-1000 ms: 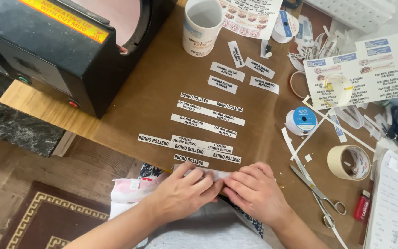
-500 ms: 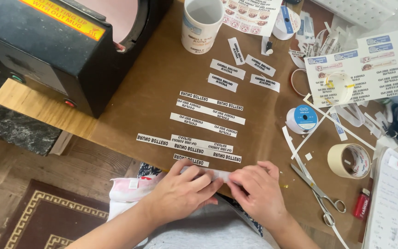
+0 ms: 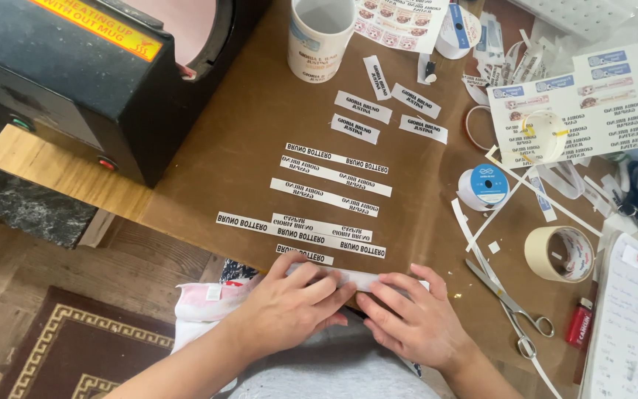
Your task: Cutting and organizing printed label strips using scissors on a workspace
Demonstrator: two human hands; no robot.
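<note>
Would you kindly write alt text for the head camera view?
Left hand and right hand press a white paper strip at the brown table edge; more printed strips, scissors and tape roll lie beyond.

A thin white paper strip (image 3: 367, 278) is lying matt and smooth under the fingertips of the left hand (image 3: 289, 307) and the right hand (image 3: 411, 321). More printed paper strips (image 3: 334, 177) are resting flat on a brown sheet (image 3: 245, 140) that is looking like matt, faintly mottled kraft paper. Beneath it, a pale wooden tabletop (image 3: 46, 166) is showing a fine grain. The mug (image 3: 320, 37) is gleaming like glazed ceramic. The black press (image 3: 75, 81) is looking like painted metal with a dull sheen. The scissors (image 3: 507, 307) are shining as bare metal, and the tape roll (image 3: 559, 253) is showing a matt, papery beige surface.
</note>
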